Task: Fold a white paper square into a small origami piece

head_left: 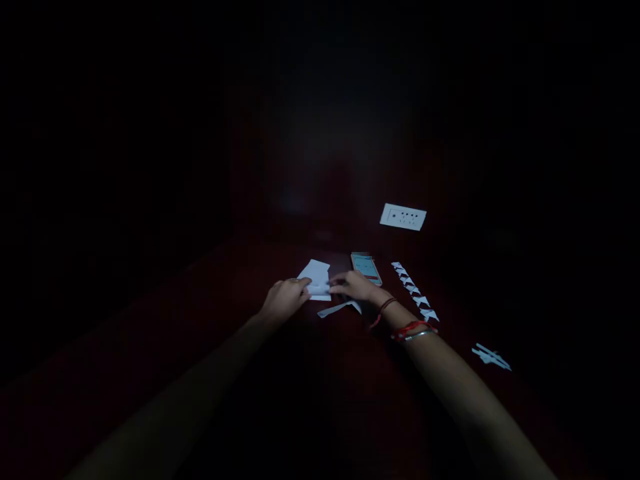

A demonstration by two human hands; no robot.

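Note:
A white sheet of paper [317,275] lies on the dark reddish table, its near edge looking folded. My left hand [286,298] grips the paper's left side, thumb on top. At the right edge of the sheet is my right hand [356,285], fingertips apart and slightly blurred; whether they touch the paper I cannot tell. Just below the sheet lies a narrow paper strip [334,309], partly hidden near my right hand. Behind that hand rests a phone [365,265] with a lit screen.
A zigzag chain of folded white paper [414,291] lies right of the phone. Farther right are several loose paper strips [491,357]. A white socket panel [403,217] is on the wall behind. The surroundings are very dark.

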